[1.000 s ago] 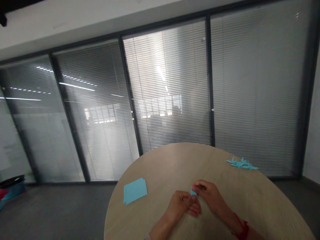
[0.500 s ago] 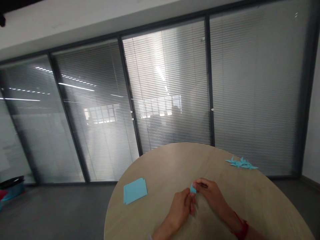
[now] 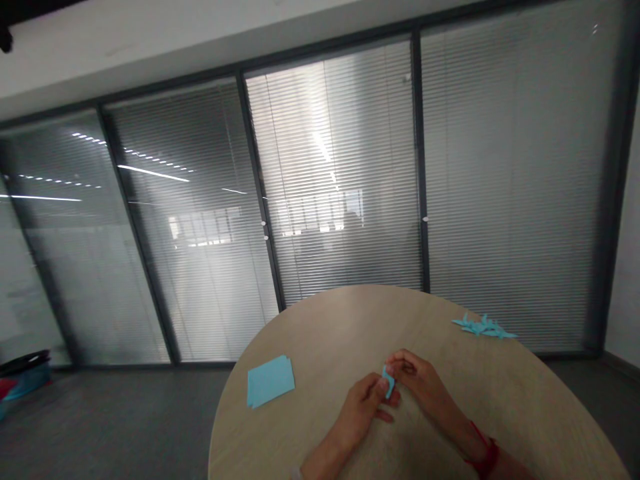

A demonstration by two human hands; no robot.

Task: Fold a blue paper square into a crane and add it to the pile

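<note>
Both my hands are over the middle of a round light-wood table point(image 3: 320, 340), close together. A small piece of folded light-blue paper point(image 3: 389, 381) is pinched between them. My right hand point(image 3: 417, 380) grips it from the right with its fingertips, and my left hand point(image 3: 360, 403) presses it from the left. Part of the paper is hidden by my fingers. To the left lies a stack of light-blue paper squares point(image 3: 270, 381). A flat pile of folded blue paper shapes point(image 3: 483, 327) sits near the far right rim. A red cord point(image 3: 485, 459) circles my right wrist.
Behind the table's far rim stands a glass partition with grey blinds point(image 3: 340, 167). Dark grey floor surrounds the table. A black and blue item with some red point(image 3: 25, 370) lies on the floor at far left.
The blue paper now shows longer and more upright between my fingers. My hands have shifted slightly up the view. The stack and the pile have not moved.
</note>
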